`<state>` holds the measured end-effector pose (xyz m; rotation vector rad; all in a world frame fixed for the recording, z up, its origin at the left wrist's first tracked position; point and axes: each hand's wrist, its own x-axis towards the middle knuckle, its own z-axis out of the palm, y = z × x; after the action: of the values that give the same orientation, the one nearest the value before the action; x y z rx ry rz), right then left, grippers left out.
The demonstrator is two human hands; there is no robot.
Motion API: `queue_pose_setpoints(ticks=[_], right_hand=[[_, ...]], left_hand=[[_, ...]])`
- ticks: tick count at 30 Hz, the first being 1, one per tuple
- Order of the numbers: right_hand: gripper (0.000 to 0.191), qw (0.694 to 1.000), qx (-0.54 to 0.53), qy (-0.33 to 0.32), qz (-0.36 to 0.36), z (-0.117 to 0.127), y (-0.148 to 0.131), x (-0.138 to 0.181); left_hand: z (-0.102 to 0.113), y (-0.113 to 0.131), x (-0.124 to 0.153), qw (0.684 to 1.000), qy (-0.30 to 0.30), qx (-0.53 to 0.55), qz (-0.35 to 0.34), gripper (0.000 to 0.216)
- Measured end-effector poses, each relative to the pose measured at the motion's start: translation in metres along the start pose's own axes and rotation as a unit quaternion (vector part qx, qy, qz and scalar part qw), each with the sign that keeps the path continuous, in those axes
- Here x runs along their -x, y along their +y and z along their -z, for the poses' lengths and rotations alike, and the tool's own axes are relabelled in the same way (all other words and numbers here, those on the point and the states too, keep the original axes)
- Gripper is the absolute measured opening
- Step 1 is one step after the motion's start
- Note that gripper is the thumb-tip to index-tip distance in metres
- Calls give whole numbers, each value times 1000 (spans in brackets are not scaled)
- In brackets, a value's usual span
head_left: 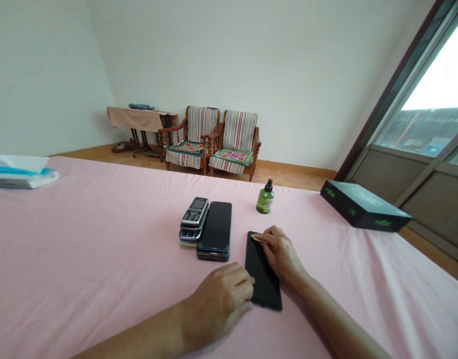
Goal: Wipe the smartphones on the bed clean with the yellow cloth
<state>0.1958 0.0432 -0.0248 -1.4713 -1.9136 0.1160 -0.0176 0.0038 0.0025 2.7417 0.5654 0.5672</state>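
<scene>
A black smartphone [264, 279] lies screen up on the pink cloth. My left hand [225, 294] is closed at its lower left edge, fingertips on the rim. Pinched in my right hand [281, 252] is a small yellowish wiping pad [255, 238], pressed on the upper end of the screen; most of the pad is hidden by the fingers. Left of this phone is a stack of dark smartphones [217, 227]. Against that stack sits a pile of keypad phones [195, 213], a silver and black one on top. A green spray bottle [265, 198] with a black cap stands upright beyond my right hand.
A black box [363, 205] with green lettering sits at the right edge of the pink-covered surface [101, 239]. On the far left lies a white and blue packet [19, 172]. Two wooden chairs [232, 142] and a cloth-covered sewing table [139, 118] stand by the wall.
</scene>
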Motion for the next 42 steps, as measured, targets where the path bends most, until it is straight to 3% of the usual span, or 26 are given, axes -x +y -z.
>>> queue_pose_setpoints(ticks=[6, 18, 25, 31, 36, 38, 42], right_hand=[[26, 995, 43, 54, -75, 12, 24, 2], [26, 998, -1, 23, -54, 9, 24, -1], [25, 999, -19, -23, -45, 25, -3, 32], [22, 990, -68, -65, -107, 37, -34, 68], [22, 995, -79, 20, -66, 34, -26, 31], [24, 997, -62, 32, -22, 24, -13, 6], [24, 999, -43, 34, 0, 0, 11, -25]], left_hand=[[0, 1, 0, 1000, 2, -2, -4, 12], [-3, 2, 0, 1000, 7, -24, 0, 14], [-2, 5, -1, 1000, 1, -30, 4, 13], [-3, 5, -1, 1000, 3, -27, 9, 11], [-4, 4, -1, 1000, 7, -27, 9, 12], [-4, 4, -1, 1000, 9, -28, 9, 13], [-3, 3, 0, 1000, 8, -26, 1, 14]])
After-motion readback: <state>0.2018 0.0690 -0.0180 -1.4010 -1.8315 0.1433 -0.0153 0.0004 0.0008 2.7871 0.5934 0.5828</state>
